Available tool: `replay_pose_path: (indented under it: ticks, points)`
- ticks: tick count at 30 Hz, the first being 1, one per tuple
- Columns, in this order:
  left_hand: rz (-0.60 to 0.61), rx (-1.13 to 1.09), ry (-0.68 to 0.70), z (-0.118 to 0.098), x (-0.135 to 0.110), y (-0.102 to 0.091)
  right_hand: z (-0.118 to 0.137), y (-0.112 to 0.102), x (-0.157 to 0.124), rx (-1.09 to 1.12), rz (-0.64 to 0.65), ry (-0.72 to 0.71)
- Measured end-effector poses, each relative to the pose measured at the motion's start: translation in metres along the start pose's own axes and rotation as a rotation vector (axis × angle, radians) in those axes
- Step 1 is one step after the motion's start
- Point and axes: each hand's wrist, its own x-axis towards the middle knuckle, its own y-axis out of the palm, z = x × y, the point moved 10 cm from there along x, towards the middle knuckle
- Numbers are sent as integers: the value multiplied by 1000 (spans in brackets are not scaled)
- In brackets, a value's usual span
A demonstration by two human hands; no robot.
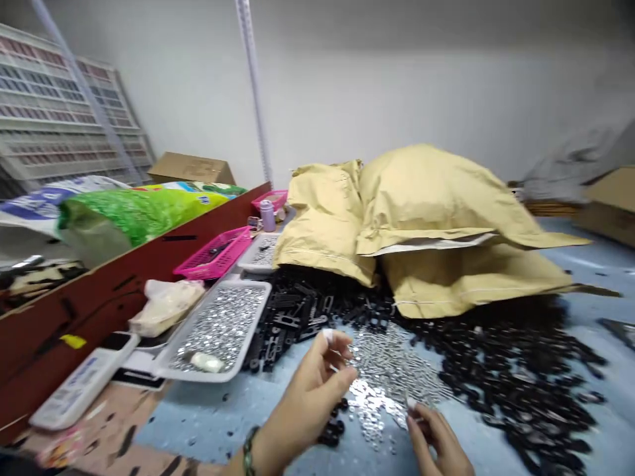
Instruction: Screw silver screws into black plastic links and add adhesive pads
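My left hand (317,383) hovers over the near side of the pile of small silver metal pieces (391,363). Its fingers are loosely curled and the thumb stands apart from them, with nothing visible between. White tape wraps one fingertip, and a beaded bracelet (249,449) circles the wrist. At the pile's near right edge, my right hand (439,443) has thumb and fingers pinched together; what they hold, if anything, is too small to make out. Black plastic parts (516,383) are heaped to the right, and a few black pieces (333,426) lie below my left hand.
Yellow sacks (431,198) rest on the blue tabletop (198,416) behind the piles. Left of them are a white tray (233,377) of shiny pieces, a pink basket (213,254) and more black parts (288,311). A dark red board (124,271) borders the left side.
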Motion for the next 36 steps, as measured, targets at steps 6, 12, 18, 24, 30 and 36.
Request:
replay_pose_path:
  ticks: [6,12,18,24,30,36]
  points:
    - [283,784,92,59,75,69,-23,-3,78,-445,165,107]
    - [357,1027,88,95,107,130,-11,31,87,-393,236,39]
    - [291,967,129,98,111,123,-15,13,84,-178,156,65]
    - [170,695,143,89,114,94,-7,18,78,93,144,106]
    - [41,457,105,80,82,22,38,57,55,193,357,4]
    - [-41,481,59,84,10,-48,83,110,39,144,561,-97]
